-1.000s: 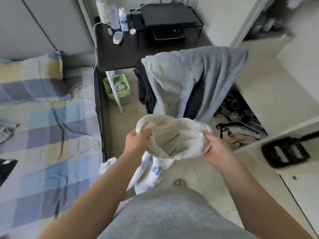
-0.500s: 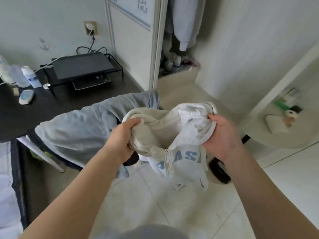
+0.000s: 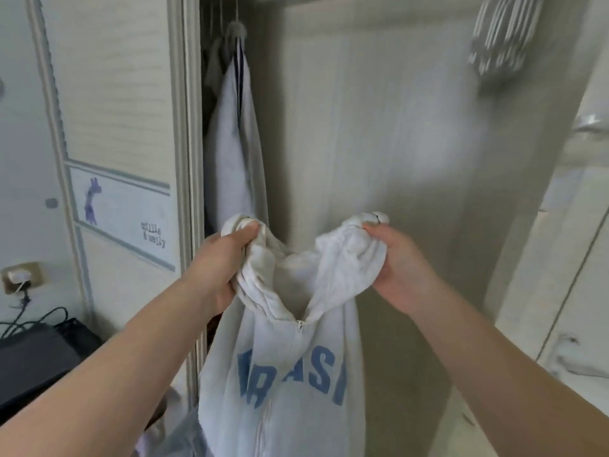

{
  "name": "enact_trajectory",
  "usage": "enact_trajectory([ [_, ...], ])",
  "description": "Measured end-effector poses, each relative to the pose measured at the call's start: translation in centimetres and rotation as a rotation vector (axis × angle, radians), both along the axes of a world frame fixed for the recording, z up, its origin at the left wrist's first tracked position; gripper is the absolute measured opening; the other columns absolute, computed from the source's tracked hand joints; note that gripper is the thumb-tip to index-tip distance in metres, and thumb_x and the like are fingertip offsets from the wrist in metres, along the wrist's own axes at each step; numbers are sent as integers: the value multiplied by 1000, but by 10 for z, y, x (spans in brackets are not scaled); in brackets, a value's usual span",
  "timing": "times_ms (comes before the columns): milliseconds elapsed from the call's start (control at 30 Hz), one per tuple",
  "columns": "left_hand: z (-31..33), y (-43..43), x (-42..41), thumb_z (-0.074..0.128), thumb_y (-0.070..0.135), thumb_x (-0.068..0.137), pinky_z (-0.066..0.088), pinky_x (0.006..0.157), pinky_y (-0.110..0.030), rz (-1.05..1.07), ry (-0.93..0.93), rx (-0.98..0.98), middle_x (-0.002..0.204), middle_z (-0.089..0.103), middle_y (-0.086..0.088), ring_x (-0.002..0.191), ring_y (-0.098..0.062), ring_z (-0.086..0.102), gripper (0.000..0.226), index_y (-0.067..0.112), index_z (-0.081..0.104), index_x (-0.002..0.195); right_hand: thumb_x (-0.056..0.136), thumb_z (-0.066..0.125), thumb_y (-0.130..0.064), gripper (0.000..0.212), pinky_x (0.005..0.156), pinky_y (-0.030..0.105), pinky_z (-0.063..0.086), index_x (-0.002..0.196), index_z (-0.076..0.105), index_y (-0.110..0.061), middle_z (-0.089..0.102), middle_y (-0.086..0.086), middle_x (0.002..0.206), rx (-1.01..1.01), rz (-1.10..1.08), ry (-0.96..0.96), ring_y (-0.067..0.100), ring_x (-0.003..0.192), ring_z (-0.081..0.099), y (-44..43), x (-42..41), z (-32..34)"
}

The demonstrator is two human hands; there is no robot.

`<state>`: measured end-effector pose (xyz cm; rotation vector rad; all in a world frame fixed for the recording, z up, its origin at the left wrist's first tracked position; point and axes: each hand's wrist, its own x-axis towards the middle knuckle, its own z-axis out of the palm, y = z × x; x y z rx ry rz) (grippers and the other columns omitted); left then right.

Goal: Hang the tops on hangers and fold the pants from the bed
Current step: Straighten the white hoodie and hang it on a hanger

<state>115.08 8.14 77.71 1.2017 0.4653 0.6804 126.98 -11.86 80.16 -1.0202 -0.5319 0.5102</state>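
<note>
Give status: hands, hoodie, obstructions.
Left hand and right hand grip white hoodie at the hood. Body hangs free, no hanger visible. Pale garment hangs in wardrobe ahead.

Left hand [image 3: 224,258]: bare, left of frame centre.
Right hand [image 3: 402,262]: bare, right of frame centre.
Forearms [image 3: 115,367]: bare, unsleeved to lower frame edges.

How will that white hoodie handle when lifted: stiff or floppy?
Likely floppy: the hoodie sags between the left hand and right hand and bunches in both grips. Probably thick and somewhat weighty, judging by its fat folds.
</note>
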Motion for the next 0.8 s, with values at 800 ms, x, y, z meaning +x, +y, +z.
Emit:
enact_trajectory([
  [800, 316, 65, 219, 59, 19, 99, 44, 56, -20, -123, -393, 452, 88, 59, -3, 81, -18, 60, 9, 11, 58, 102, 89, 58, -14, 19, 66, 32, 50, 72, 53, -9, 59, 12, 74, -810, -1053, -969, 29, 71, 61, 70, 124, 324],
])
